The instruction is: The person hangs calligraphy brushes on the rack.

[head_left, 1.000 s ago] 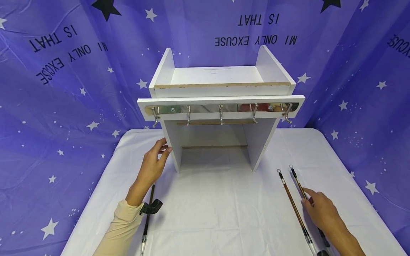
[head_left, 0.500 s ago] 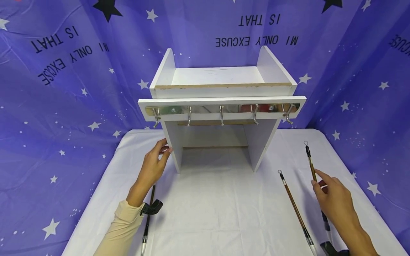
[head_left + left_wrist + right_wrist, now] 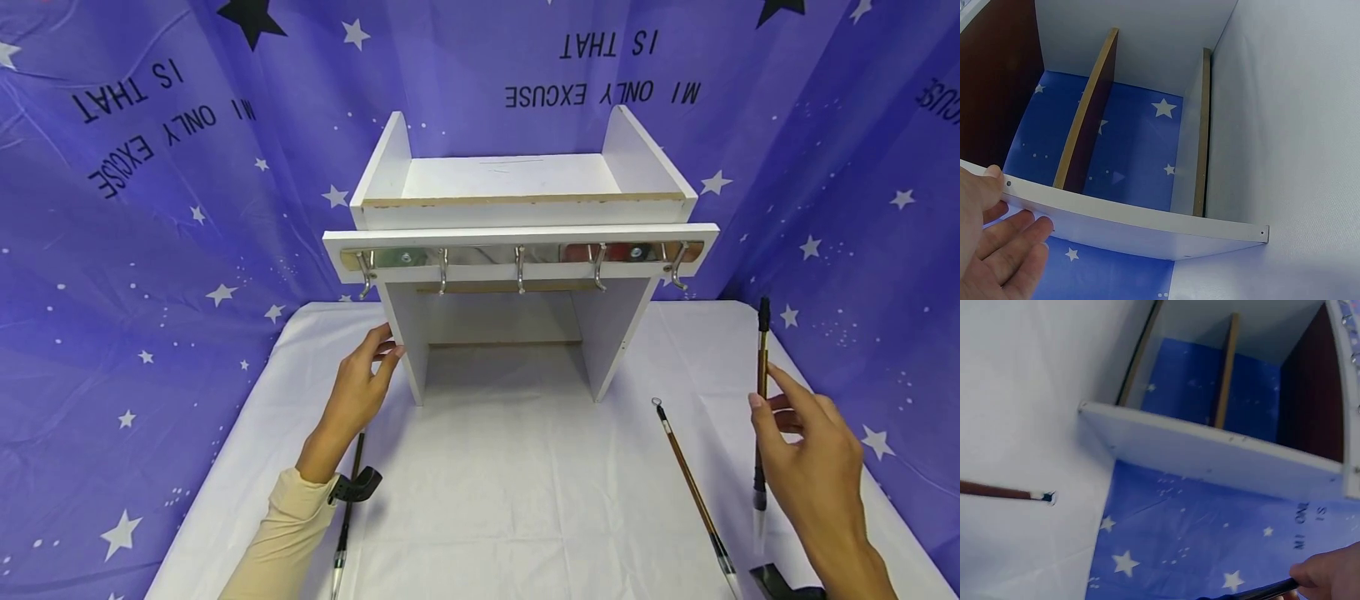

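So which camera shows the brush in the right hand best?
The head view: it shows the brush from dark top to pale tip, with the right hand holding it. The right wrist view catches only a dark piece at the bottom edge; the left wrist view doesn't show it.

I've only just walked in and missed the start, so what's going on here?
A person holds a brush between the thumb and fingers of the right hand, raised off the table. The left hand touches the left side of a white shelf unit. Nothing hangs from the hooks along its front. A second brush lies on the white cloth to the right, and a third lies to the left, partly hidden by the left forearm.
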Available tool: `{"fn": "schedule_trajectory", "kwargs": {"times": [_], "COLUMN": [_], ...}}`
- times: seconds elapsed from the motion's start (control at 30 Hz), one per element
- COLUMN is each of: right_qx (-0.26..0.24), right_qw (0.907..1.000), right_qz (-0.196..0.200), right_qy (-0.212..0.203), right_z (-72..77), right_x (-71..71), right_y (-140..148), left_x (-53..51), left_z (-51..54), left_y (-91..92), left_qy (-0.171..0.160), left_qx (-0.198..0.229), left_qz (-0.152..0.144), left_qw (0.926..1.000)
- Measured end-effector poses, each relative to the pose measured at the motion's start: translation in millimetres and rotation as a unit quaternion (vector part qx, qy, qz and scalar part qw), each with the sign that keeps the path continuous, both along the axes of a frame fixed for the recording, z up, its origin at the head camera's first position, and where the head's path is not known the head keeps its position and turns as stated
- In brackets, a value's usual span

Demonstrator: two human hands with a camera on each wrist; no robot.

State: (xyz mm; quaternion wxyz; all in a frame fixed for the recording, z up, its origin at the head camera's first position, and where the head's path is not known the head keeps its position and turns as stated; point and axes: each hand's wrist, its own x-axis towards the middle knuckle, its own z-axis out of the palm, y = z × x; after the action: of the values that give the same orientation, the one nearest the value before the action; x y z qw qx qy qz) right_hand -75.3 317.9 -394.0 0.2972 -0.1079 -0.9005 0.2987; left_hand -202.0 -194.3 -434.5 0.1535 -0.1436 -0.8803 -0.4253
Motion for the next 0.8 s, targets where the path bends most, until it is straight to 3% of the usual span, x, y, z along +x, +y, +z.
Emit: {"fn": "schedule_trajectory", "kwargs": {"times": [0.3,0.53,0.8], "right_qx": [0.003,-0.004,-0.006], "right_qw": [0.9971,0.9884,0.9798], "right_qz": [0.018,0.056,0.106], "right_qy": [0.074,0.141,0.17], "right_z": [13.4,23.0,20.0], "right_x": [8.9,12.8,8.0], "right_y": [-24.2,-50.1,-76.1], "left_x": [-0.1,0.4,0.6], "left_z": [-0.5,0.3,0.3], "left_y": [-0.5,0.3,0.9], "left_qy": [0.002,-0.001,0.005], "left_qx": [0.002,0.007,0.007], "left_qz": [0.0,0.0,-0.001], "left_qw": [1.0,1.0,1.0]}}
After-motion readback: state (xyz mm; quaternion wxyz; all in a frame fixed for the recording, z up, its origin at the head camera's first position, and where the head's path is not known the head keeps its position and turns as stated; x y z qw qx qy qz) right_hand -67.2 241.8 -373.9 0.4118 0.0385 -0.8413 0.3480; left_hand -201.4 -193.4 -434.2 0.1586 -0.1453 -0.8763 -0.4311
